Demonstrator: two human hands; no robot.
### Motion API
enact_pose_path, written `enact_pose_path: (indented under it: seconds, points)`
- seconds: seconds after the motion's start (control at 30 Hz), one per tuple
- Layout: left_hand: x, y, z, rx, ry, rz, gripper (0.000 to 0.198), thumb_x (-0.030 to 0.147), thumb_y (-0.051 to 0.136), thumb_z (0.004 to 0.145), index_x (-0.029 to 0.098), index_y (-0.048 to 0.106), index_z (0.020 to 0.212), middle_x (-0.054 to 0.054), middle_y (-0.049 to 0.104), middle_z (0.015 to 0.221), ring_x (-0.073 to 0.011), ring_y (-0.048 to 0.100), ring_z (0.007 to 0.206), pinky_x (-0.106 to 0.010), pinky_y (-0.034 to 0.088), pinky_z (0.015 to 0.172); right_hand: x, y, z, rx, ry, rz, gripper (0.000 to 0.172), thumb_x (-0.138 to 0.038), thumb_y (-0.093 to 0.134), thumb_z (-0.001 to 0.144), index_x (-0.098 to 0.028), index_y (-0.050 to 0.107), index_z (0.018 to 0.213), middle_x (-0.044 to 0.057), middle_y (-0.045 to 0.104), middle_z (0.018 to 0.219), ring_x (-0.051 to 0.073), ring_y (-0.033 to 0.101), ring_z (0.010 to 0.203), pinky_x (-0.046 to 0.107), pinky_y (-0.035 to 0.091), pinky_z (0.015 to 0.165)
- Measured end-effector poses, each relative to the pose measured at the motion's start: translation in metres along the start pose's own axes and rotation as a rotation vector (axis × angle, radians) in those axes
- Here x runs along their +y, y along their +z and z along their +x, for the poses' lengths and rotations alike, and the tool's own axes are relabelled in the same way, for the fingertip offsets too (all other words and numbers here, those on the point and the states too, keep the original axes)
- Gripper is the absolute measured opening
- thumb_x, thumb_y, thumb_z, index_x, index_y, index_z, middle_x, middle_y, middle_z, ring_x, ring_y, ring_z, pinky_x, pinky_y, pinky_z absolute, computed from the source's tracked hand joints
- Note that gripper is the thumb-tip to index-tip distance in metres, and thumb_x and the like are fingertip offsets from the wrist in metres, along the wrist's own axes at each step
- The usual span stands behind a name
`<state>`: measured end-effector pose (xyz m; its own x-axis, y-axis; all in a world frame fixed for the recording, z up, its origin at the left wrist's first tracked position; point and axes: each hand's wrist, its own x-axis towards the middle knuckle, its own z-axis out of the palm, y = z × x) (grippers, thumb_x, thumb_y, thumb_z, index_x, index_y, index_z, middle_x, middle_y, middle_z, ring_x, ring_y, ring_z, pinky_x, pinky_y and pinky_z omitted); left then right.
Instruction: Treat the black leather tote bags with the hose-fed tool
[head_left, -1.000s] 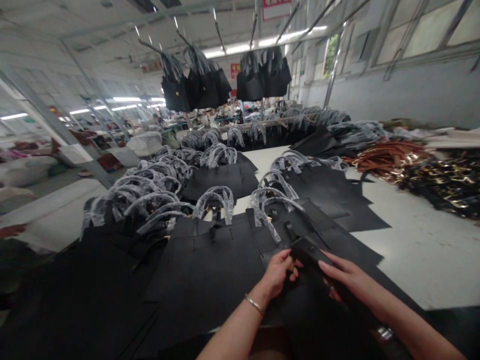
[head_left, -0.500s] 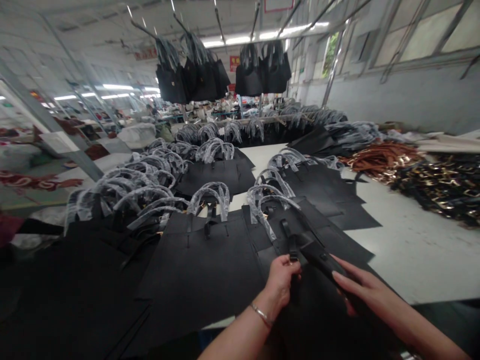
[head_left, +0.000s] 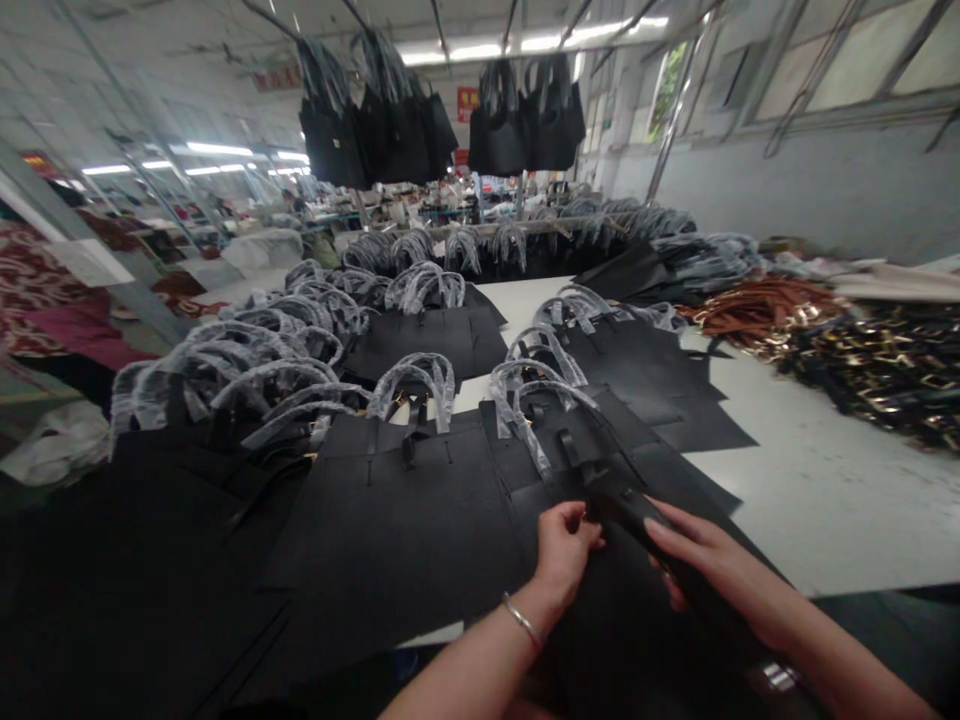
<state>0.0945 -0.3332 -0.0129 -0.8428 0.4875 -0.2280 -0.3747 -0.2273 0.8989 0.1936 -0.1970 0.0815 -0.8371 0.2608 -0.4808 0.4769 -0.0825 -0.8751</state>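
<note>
A black handbag point(head_left: 540, 490) with plastic-wrapped handles point(head_left: 517, 415) lies flat before me, a narrow black closure tab hanging over its top edge. My left hand point(head_left: 564, 545), with a silver bangle at the wrist, pinches the tab's lower end, which the fingers mostly hide. My right hand point(head_left: 694, 550) is wrapped round a wide black strap point(head_left: 630, 508). The strap's far end meets my left fingertips, and shiny metal hardware shows farther down it. To the left lies another black handbag point(head_left: 405, 510), its handles upright.
Several black bags point(head_left: 300, 350) with wrapped handles cover the left side. At right on the white table point(head_left: 810, 480) are brown straps point(head_left: 765, 310) and a heap of black straps with gold buckles point(head_left: 885, 370). More bags point(head_left: 409, 120) hang overhead. A person point(head_left: 67, 310) stands at far left.
My right hand has shifted slightly left and up, bringing the strap's end against my left fingers. The metal hardware on the strap has come into fuller view. The person at left has moved further into view.
</note>
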Motion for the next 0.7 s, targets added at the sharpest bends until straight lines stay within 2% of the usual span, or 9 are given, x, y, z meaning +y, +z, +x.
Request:
enact_pose_path:
  seconds: [0.1, 0.2, 0.33, 0.4, 0.47, 0.53, 0.63, 0.7]
  points:
    - [-0.002, 0.000, 0.000, 0.019, -0.018, -0.069, 0.043, 0.029, 0.084, 0.056, 0.011, 0.065, 0.089, -0.001, 0.061, 0.069, -0.0125, 0.056, 0.062, -0.025, 0.052, 0.058, -0.002, -0.003, 0.000, 0.052, 0.010, -0.025, 0.076, -0.049, 0.066, 0.082, -0.021, 0.039, 0.147, -0.003, 0.061, 0.064, 0.014, 0.058, 0.045, 0.023, 0.047, 0.043]
    - [-0.006, -0.002, 0.002, 0.006, -0.018, -0.105, 0.050, 0.029, 0.084, 0.056, 0.013, 0.060, 0.097, 0.002, 0.058, 0.066, -0.0125, 0.056, 0.060, -0.026, 0.054, 0.056, 0.008, -0.010, -0.005, -0.003, 0.080, -0.049, 0.077, -0.052, 0.066, 0.082, -0.024, 0.038, 0.148, -0.002, 0.063, 0.067, 0.014, 0.059, 0.046, 0.023, 0.047, 0.043]
    - [-0.010, -0.002, 0.005, -0.030, -0.015, -0.045, 0.046, 0.028, 0.080, 0.060, 0.012, 0.062, 0.098, 0.002, 0.056, 0.065, -0.0119, 0.055, 0.057, -0.026, 0.052, 0.056, 0.016, -0.009, -0.006, -0.069, 0.092, -0.032, 0.078, -0.053, 0.064, 0.084, -0.023, 0.036, 0.149, -0.002, 0.063, 0.067, 0.014, 0.058, 0.043, 0.023, 0.045, 0.042]
    - [-0.011, -0.002, 0.005, -0.041, -0.008, 0.023, 0.042, 0.027, 0.077, 0.064, 0.012, 0.063, 0.100, 0.001, 0.057, 0.066, -0.0132, 0.055, 0.058, -0.029, 0.053, 0.058, 0.011, -0.003, -0.003, -0.030, 0.048, -0.030, 0.077, -0.052, 0.064, 0.084, -0.020, 0.036, 0.149, -0.002, 0.063, 0.068, 0.014, 0.058, 0.044, 0.024, 0.045, 0.043]
    - [-0.011, -0.002, 0.001, -0.051, 0.029, 0.173, 0.037, 0.024, 0.072, 0.070, 0.012, 0.063, 0.103, -0.003, 0.061, 0.073, -0.0166, 0.058, 0.065, -0.033, 0.054, 0.066, 0.003, 0.001, 0.001, 0.044, 0.006, -0.041, 0.078, -0.051, 0.065, 0.082, -0.019, 0.036, 0.148, -0.002, 0.062, 0.067, 0.014, 0.058, 0.045, 0.024, 0.046, 0.043]
    - [-0.010, -0.003, -0.009, -0.096, 0.122, 0.415, 0.043, 0.023, 0.070, 0.072, 0.014, 0.062, 0.113, -0.009, 0.066, 0.091, -0.0221, 0.061, 0.082, -0.038, 0.053, 0.079, -0.005, 0.004, 0.004, 0.087, -0.014, -0.062, 0.080, -0.052, 0.067, 0.080, -0.019, 0.037, 0.147, -0.003, 0.061, 0.066, 0.014, 0.058, 0.045, 0.023, 0.045, 0.043]
    - [-0.007, -0.005, -0.029, -0.302, 0.340, 0.773, 0.070, 0.026, 0.074, 0.072, 0.018, 0.047, 0.136, -0.014, 0.055, 0.129, -0.0305, 0.051, 0.116, -0.044, 0.043, 0.101, -0.011, 0.006, 0.005, 0.047, -0.033, -0.136, 0.083, -0.056, 0.067, 0.078, -0.018, 0.038, 0.147, -0.004, 0.061, 0.063, 0.014, 0.057, 0.045, 0.023, 0.043, 0.043]
    - [-0.006, -0.006, -0.040, -0.459, 0.486, 0.950, 0.071, 0.030, 0.071, 0.077, 0.017, 0.041, 0.141, -0.015, 0.045, 0.141, -0.0319, 0.039, 0.130, -0.046, 0.032, 0.111, -0.013, 0.010, 0.007, -0.003, -0.030, -0.207, 0.087, -0.058, 0.066, 0.076, -0.015, 0.039, 0.146, -0.004, 0.060, 0.056, 0.015, 0.056, 0.044, 0.023, 0.042, 0.042]
